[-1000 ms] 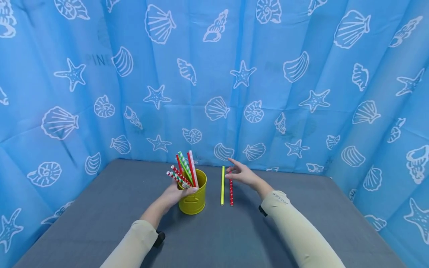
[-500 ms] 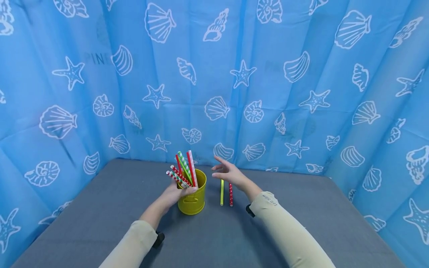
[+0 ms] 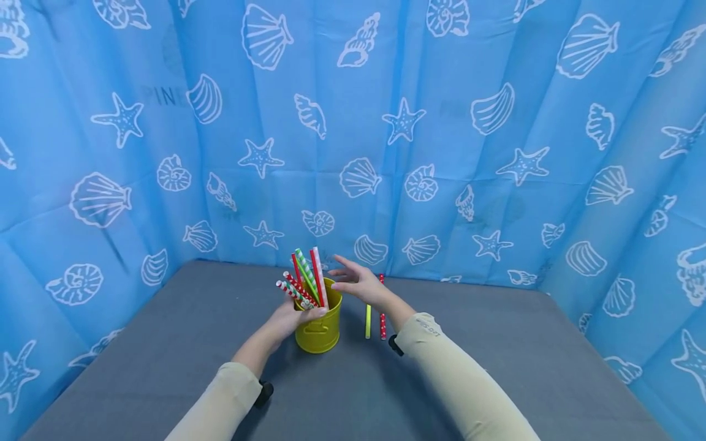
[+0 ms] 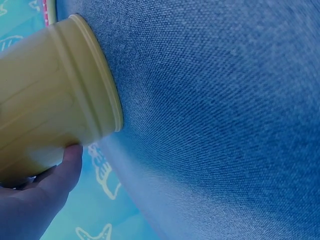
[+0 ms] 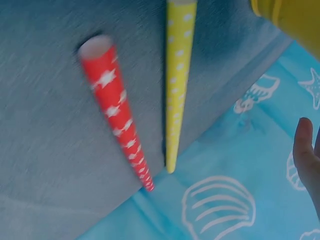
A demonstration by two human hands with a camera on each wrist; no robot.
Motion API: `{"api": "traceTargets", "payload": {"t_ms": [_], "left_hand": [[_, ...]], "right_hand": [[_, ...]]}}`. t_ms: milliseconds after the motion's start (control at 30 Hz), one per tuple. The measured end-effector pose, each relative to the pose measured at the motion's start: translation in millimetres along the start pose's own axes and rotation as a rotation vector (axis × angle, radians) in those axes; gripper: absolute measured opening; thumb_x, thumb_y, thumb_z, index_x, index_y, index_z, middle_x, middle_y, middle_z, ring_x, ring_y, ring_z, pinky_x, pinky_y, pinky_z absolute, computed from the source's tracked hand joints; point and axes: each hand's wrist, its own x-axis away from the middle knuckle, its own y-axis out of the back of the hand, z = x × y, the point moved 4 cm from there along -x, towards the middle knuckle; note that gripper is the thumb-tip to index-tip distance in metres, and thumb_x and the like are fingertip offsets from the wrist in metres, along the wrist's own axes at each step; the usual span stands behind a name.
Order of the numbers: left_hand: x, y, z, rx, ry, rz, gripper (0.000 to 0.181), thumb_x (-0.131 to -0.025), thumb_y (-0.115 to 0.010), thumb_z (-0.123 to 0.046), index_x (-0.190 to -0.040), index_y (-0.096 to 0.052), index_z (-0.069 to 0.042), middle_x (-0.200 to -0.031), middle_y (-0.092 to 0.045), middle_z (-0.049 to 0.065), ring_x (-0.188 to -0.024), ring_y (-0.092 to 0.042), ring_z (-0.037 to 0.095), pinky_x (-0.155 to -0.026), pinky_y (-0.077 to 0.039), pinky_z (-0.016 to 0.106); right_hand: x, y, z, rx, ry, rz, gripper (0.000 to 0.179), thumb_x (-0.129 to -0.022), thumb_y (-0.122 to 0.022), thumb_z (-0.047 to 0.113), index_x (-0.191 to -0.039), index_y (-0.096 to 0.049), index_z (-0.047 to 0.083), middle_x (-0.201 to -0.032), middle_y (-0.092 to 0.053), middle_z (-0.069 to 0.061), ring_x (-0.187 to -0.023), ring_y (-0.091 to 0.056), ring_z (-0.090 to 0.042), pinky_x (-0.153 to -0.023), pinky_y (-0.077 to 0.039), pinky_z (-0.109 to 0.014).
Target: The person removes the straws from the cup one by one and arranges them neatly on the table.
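My left hand grips the side of a small yellow bucket, its thumb lying across the front near the rim. In the left wrist view, fingers wrap the underside of the tilted-looking bucket. Several paper straws, striped, dotted and plain in red, green and white, lean inside it. Beside the right rim, my right hand hovers with thumb and fingers spread, holding nothing. Partly under that hand, a yellow dotted straw and a red straw with white stars lie on the table.
A grey cloth-covered table extends around the bucket. Behind and at both sides hangs a blue curtain with white shell and starfish prints, meeting the table's far edge.
My right hand has moved left from above the two loose straws to the bucket's right rim. The left hand and the bucket have stayed in place.
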Motion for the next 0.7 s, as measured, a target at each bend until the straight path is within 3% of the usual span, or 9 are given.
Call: {"api": "traceTargets", "payload": {"t_ms": [200, 700], "left_hand": [[1.9, -0.8, -0.7, 0.005, -0.017, 0.012, 0.081, -0.088, -0.071, -0.035, -0.15, -0.025, -0.012, -0.149, -0.033, 0.018, -0.132, -0.033, 0.039, -0.107, -0.023, 0.066], [2.1, 1.1, -0.8, 0.004, -0.028, 0.008, 0.085, -0.088, -0.07, -0.037, -0.15, -0.019, -0.008, -0.148, -0.033, 0.02, -0.132, -0.034, 0.039, -0.107, -0.025, 0.064]], "right_hand": [[-8.3, -9.6, -0.7, -0.009, 0.004, -0.018, 0.067, -0.095, -0.063, 0.012, -0.153, -0.03, 0.015, -0.138, -0.054, -0.013, -0.13, -0.047, -0.032, -0.103, -0.041, -0.049], [-24.9, -23.0, 0.9, 0.008, -0.017, -0.097, 0.065, -0.094, -0.065, 0.012, -0.152, -0.035, 0.015, -0.134, -0.057, -0.015, -0.124, -0.053, -0.03, -0.1, -0.045, -0.046]]}}
